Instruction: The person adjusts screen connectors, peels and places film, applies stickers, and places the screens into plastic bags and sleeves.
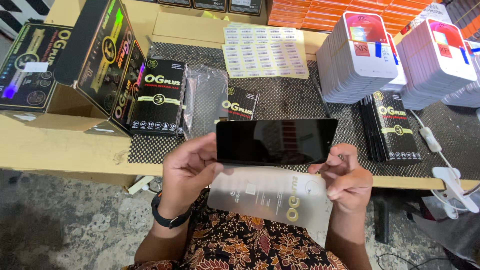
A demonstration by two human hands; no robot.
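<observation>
The black phone screen panel (pixel 276 141) is held flat and level above the person's lap, just in front of the table edge (pixel 65 150). The left hand (pixel 187 172) grips its left short end, thumb on top and fingers curled underneath. The right hand (pixel 345 180) pinches at the panel's lower right corner, fingertips drawn together; whether they hold only the panel or also the frosted plastic sleeve (pixel 272 195) beneath is hard to tell. That sleeve hangs under the panel at about 6 o'clock from it, its mouth seemingly toward the panel.

To handle this well, I judge that the grip should stay on the edges, since the glossy face shows reflections and would take fingerprints easily. The panel looks thin and rigid, so it wants support at both ends and no twisting.

On the mesh mat (pixel 300 100), at 12 o'clock from the panel, lie yellow barcode label sheets (pixel 263 52); at 10 o'clock stand black retail boxes (pixel 159 97); at 2 o'clock, stacks of white boxes (pixel 357 57).
</observation>
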